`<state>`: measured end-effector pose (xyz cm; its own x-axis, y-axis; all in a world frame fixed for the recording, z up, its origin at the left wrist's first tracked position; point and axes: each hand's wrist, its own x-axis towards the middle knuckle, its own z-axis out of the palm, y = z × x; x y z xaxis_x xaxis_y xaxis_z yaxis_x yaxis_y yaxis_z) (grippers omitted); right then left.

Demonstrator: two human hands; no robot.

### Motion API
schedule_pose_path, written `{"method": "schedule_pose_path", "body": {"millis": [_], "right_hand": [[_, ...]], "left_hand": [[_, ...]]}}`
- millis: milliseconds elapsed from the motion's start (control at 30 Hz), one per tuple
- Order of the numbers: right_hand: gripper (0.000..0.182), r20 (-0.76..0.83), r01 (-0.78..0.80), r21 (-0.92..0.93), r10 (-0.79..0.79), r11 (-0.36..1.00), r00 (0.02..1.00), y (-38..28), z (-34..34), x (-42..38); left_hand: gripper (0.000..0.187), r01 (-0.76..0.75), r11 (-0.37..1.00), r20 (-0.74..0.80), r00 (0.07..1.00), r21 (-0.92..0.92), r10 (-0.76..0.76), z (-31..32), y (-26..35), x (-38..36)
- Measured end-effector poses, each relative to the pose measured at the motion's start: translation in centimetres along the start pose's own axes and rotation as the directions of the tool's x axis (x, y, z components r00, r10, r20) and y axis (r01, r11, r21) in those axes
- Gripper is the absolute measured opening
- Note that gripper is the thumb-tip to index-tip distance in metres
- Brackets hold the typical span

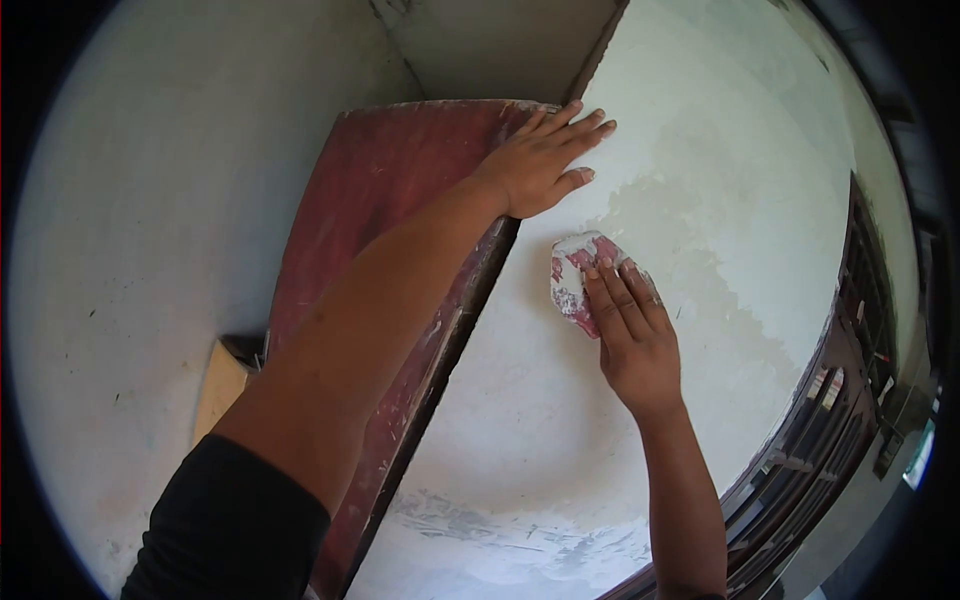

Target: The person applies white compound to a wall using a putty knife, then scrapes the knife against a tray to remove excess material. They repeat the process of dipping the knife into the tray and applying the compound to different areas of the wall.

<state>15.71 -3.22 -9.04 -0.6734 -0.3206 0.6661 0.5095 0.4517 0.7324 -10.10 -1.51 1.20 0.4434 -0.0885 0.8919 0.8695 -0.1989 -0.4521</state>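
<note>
My right hand (pixel 636 340) lies flat over a piece of sandpaper (pixel 572 272), its fingers pressing the sheet against the pale wall (pixel 560 420). The sandpaper is reddish, and white dust or filler covers much of it. Higher up, my left hand (pixel 545 165) is open with fingers spread, braced on the wall at the top corner of a dark red wooden door panel (pixel 400 180). That forearm crosses in front of the panel and hides part of it. Damp-looking grey-beige patches (pixel 690 230) mark the wall above and right of the sandpaper.
A dark window grille with bars (pixel 810 440) runs along the right side. On the left stands another pale wall (pixel 140 250), with a tan board-like piece (pixel 220 385) behind my left arm. Rough whitish streaks (pixel 500 535) mark the wall low down.
</note>
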Motion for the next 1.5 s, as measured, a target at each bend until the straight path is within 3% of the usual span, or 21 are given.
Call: {"method": "schedule_pose_path", "body": {"millis": [33,167,367,633,900,1500], "right_hand": [[0.050,0.006,-0.012,-0.015,0.012,1.000,1.000,-0.4,0.7,-0.2],[0.050,-0.099,-0.156,-0.025,0.153,0.987,0.983,-2.1,4.2,-0.5],[0.051,-0.167,-0.349,-0.021,0.341,0.937,0.925,-4.7,6.5,-0.1],[0.054,-0.201,-0.370,-0.005,0.361,0.929,0.911,-5.3,7.1,-0.1],[0.054,-0.047,-0.422,0.078,0.426,0.903,0.903,-7.0,5.9,-1.6],[0.053,-0.111,-0.371,0.062,0.375,0.927,0.920,-4.7,5.8,0.6]], "left_hand": [[0.061,0.014,0.996,-0.027,1.000,-0.089,-0.017,0.1,-0.1,0.0],[0.060,0.019,0.987,-0.041,0.999,-0.160,-0.025,0.6,-0.3,0.0],[0.058,0.005,0.994,-0.049,0.999,-0.108,-0.010,1.1,-0.7,-0.1],[0.056,-0.003,0.981,-0.103,0.995,-0.193,-0.017,0.9,-0.2,-0.1],[0.052,-0.007,0.986,-0.076,0.997,-0.165,-0.005,1.0,-0.5,-0.1],[0.054,0.013,0.984,-0.073,0.997,-0.179,-0.027,0.5,-0.3,-0.2]]}}
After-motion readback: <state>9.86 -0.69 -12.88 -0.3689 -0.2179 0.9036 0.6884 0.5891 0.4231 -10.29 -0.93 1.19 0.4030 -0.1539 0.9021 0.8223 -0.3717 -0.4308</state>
